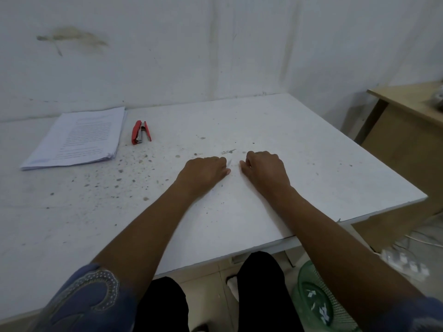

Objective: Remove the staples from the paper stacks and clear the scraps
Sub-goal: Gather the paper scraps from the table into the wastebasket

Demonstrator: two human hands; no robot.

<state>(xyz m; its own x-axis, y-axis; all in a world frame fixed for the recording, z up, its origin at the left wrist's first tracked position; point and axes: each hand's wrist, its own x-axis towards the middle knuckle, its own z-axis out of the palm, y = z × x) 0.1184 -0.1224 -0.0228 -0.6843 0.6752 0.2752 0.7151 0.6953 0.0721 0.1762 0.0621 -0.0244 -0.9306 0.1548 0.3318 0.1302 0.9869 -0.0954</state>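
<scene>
A stack of printed paper (76, 137) lies at the far left of the white table (311, 152). A red stapler (141, 132) lies on its side just right of the stack. My left hand (203, 172) and my right hand (265, 170) rest knuckles-up on the table's middle, fingers curled, a small gap between them. A thin pale sliver, perhaps a staple or scrap (229, 162), lies in that gap. Whether either hand pinches anything is hidden by the curled fingers.
Dark specks dot the table left of my hands. A green mesh bin (318, 303) with white paper scraps stands on the floor at the right, beside my knees. A wooden desk (405, 130) stands to the right, with a white power strip (405, 264) on the floor.
</scene>
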